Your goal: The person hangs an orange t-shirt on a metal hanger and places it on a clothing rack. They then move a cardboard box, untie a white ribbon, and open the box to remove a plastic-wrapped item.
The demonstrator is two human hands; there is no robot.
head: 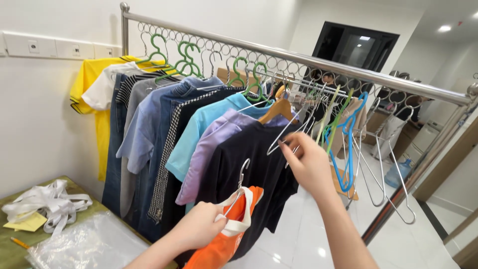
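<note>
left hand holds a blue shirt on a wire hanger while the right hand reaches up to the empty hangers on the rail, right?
Not quite: the head view shows the shirt in the left hand is orange with white trim, not blue. It does hang on a wire hanger, and the right hand reaches the empty hangers on the rail.

Orange shirt [224,244] with white collar; yellow shirt [92,79]; black-and-white checked shirt [167,164]; green hangers [186,60].

The orange garment [226,244] runs off the bottom edge; the black shirt [254,164] hides the clothes behind it.
</note>
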